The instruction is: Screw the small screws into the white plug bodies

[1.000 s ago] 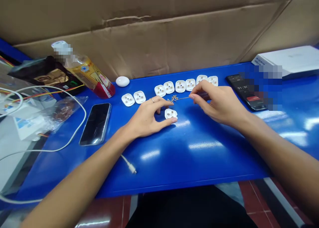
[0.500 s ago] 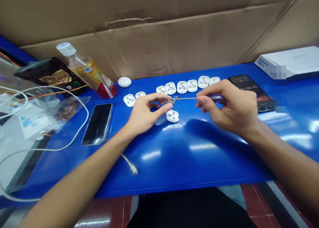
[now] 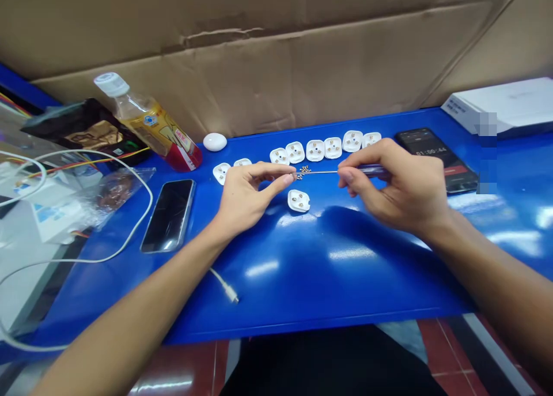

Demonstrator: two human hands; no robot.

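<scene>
My right hand (image 3: pixel 395 188) is wrapped round the handle of a screwdriver (image 3: pixel 322 172), its thin shaft pointing left and lying nearly level. At the tip of that shaft, the thumb and forefinger of my left hand (image 3: pixel 253 194) are pinched together. Whatever is between them is too small to make out. Just under the shaft lies a little heap of small screws (image 3: pixel 300 176). Nearer to me, a white plug cover (image 3: pixel 298 200) with brass-coloured metal parts sits open side up. Behind the hands stands a row of similar white plug covers (image 3: pixel 315 150), some partly hidden by my hands.
A bottle (image 3: pixel 155 128), a smooth white oval object (image 3: pixel 215 142) and a phone (image 3: pixel 168 215) are on the left. A white cable (image 3: pixel 231 293) ends near the front. On the right lie another phone (image 3: pixel 436 159) showing a timer and a white box (image 3: pixel 501 105). Cardboard (image 3: pixel 276 67) rises behind.
My left thumb and forefinger have closed together at the screwdriver's tip; they were a little apart before. The screwdriver has shifted very slightly left with my right hand.
</scene>
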